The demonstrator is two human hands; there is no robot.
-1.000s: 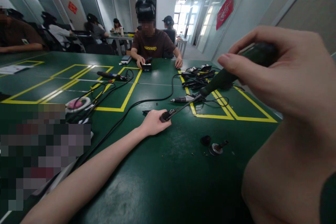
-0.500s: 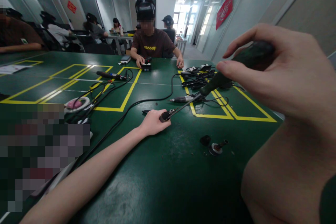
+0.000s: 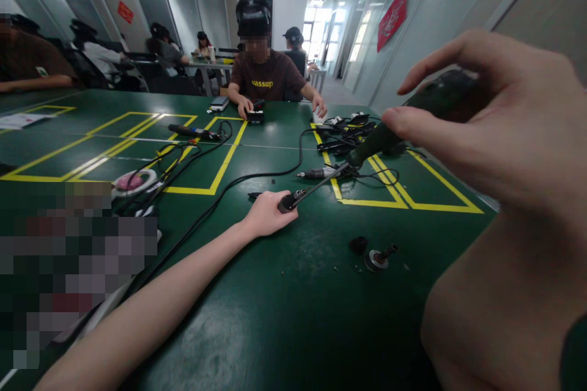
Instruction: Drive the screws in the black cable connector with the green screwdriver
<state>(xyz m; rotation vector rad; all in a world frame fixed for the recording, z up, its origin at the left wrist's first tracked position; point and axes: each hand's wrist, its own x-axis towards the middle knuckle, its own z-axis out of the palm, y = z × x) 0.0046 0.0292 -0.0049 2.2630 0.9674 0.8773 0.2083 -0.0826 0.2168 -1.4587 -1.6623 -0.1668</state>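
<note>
My left hand is closed around a dark cylindrical part near the middle of the green table. My right hand grips the dark green handle of a screwdriver. The shaft slants down to the left, and its tip is at the end of the dark part; exact contact is too small to tell. To the right of my left hand lie a round metal piece with a stem and a black cap, with tiny bits around them.
Beyond my hands lie a grey pen-like tool and a heap of black cables and devices. A black cable crosses the table at left, near a white ring. A person sits opposite, holding a small black box.
My right hand has shifted slightly, with the screwdriver still in it. My left hand stays about where it was. The person opposite has raised a hand near the cable heap.
</note>
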